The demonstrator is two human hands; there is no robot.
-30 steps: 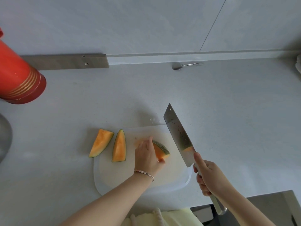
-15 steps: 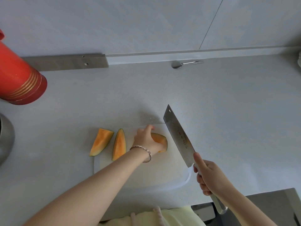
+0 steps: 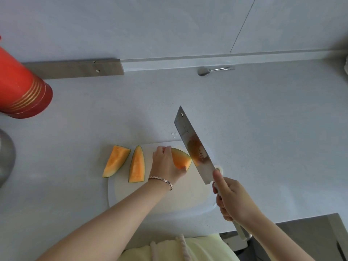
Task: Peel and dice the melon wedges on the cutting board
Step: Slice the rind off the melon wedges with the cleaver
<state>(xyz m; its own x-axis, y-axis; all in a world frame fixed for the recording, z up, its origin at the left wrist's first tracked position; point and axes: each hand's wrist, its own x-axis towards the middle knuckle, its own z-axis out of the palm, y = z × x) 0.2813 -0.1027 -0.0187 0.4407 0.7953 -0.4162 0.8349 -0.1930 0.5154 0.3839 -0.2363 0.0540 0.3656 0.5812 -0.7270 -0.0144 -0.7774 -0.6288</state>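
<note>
A white cutting board lies on the grey counter. My left hand grips an orange melon wedge on the board, fingers curled over its far side and thumb at its near edge. My right hand holds the handle of a steel cleaver, whose blade stands at the wedge's right end. A second wedge lies on the board's left part. A third wedge lies further left, mostly off the board's left edge.
A red canister stands at the far left, with a metal bowl's rim below it. A spoon lies by the back wall. The counter's front edge runs near my body, with a dark gap at the lower right.
My left hand has turned the wedge and shifted it right on the board. The cleaver has come down and closer, its blade now against the wedge's right end.
</note>
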